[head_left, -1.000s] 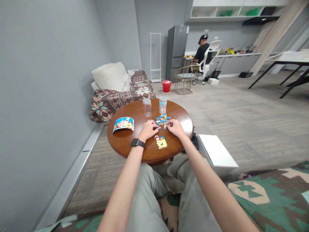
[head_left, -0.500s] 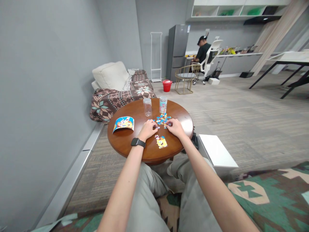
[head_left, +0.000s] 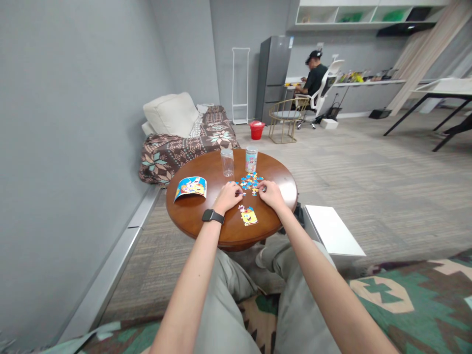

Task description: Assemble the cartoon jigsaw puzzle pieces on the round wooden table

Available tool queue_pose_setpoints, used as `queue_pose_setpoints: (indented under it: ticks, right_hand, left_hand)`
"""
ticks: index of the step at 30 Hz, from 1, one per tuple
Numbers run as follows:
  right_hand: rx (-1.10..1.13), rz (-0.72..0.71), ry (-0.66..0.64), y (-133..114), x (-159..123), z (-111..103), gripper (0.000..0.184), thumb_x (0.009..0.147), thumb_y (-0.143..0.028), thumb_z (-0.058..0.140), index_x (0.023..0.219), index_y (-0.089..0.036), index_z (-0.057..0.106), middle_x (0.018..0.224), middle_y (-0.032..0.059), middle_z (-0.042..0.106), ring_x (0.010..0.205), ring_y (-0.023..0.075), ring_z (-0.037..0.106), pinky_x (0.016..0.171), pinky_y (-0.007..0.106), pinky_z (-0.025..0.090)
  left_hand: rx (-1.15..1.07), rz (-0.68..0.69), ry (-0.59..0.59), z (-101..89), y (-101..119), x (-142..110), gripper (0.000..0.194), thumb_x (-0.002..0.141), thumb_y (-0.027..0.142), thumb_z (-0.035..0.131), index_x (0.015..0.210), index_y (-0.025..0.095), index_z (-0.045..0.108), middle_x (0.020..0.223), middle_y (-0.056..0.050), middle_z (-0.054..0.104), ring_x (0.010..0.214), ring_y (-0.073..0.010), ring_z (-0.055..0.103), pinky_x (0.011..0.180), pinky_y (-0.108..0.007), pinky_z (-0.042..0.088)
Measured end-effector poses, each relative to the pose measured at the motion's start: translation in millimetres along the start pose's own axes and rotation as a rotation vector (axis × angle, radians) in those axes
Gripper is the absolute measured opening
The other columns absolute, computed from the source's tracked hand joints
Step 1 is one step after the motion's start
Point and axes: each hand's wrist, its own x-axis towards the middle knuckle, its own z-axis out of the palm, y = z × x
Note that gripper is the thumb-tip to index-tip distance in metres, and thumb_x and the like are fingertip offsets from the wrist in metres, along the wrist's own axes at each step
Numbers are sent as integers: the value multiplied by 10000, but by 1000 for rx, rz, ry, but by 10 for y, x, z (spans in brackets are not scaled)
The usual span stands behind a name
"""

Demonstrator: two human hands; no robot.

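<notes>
a round brown wooden surface (head_left: 199,221) sits at the middle of the frame. loose jigsaw pieces (head_left: 250,181) lie on it in a scattered cluster, just right of the frame's centre, mostly blue with bits of yellow and white. lower down, nearer the close edge, lies a partly joined spongebob puzzle (head_left: 250,218), its yellow face showing.

the left hand (head_left: 227,196) reaches in from the lower left of the frame, a black smartwatch (head_left: 213,216) at its wrist. its thumb and fingers are bent close together, and a small piece (head_left: 244,193) shows right by the tips; i cannot tell whether it is pinched or just lying there. the right hand (head_left: 272,193) comes from the lower right, fingers curled down at the right side of the cluster; whether they pinch anything is too small to tell.

above the hands, a clear jar (head_left: 227,166) and a printed canister (head_left: 251,161) stand upright, near each other but apart. a bowed spongebob picture sheet (head_left: 191,186) rests at the left part of the surface.

a white box (head_left: 334,228) is right of the surface, a red bin (head_left: 257,130) above it in the frame, and a person (head_left: 315,78) in black sits at the upper right.
</notes>
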Motion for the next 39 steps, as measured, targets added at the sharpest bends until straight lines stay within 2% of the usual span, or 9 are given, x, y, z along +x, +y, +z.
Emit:
queue_pose_setpoints:
  ticks: [10,17,29,32,39]
  right_hand:
    - [30,-51,-35,-30,-3,-23,196,823,-122,594,862,-220,759,927,53,751,935,245,639,906,388,498]
    - [-15,-58,-45,-35,-6,-19,135,854,-214,630,846,-225,764,965,79,695,941,249,612,905,408,488]
    - [-67,-34,-28,-44,-18,-21,147,856,-190,606,880,-203,750,969,106,658,954,271,577,893,411,473]
    - [-50,-80,-33,-92,-33,-42,144,840,-177,620,888,-200,753,992,109,655,974,275,579,893,412,474]
    - [-10,-204,-141,-173,-45,-98,111,809,-156,652,820,-218,744,957,71,681,940,251,592,888,388,467]
  left_hand:
    - [3,3,-17,-9,13,0,94,859,167,601,876,190,690,969,-65,658,982,-230,580,925,-380,487]
    - [2,2,-18,-19,23,-5,86,858,157,598,873,198,672,962,-57,658,972,-226,581,915,-372,486]
    - [12,-8,-29,-39,40,-8,151,876,179,589,920,193,733,998,-69,665,1018,-235,590,957,-370,477]
    - [11,4,-37,-40,35,-7,167,870,169,590,929,198,744,1004,-65,667,1020,-234,589,968,-375,477]
    - [8,13,-35,-41,29,4,169,877,173,583,909,202,747,994,-69,668,1018,-237,590,970,-383,482]
